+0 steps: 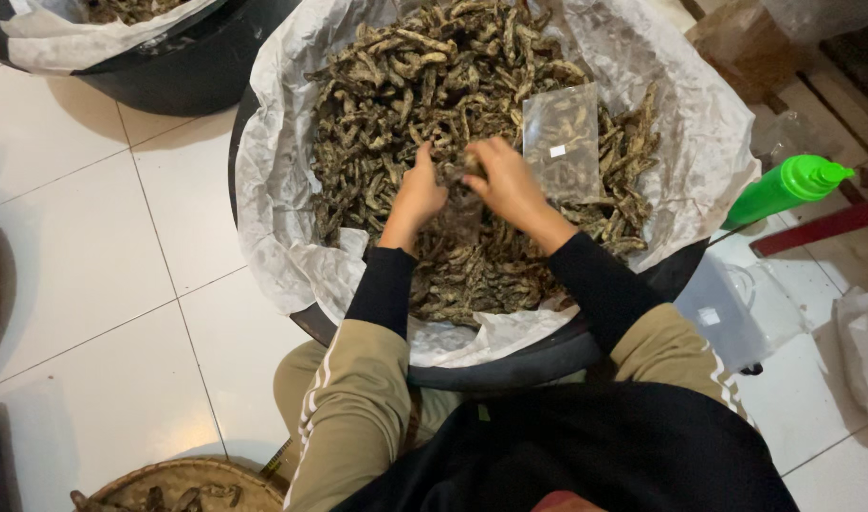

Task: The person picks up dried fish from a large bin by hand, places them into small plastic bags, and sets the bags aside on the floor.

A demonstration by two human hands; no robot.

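The dried brown pieces (472, 104) are filling a wide black tub (538, 358) lined with crinkled white paper (273, 180), lying in a loose heap directly in front of the seated person. Both hands are working in the middle of that heap, close together and nearly touching. The left hand (420, 194) is curling its fingers down into the pieces, and the right hand (510, 185) is pinching a few of them (whether either grip is fully closed, I cannot tell). A small clear plastic bag (562, 142) is lying on the heap just beside the right hand. Further out, a green bottle (785, 190) is lying to the right, a second lined black tub (159, 66) is sitting at upper left, and a woven basket (182, 485) is resting on the white tiled floor (92, 284).
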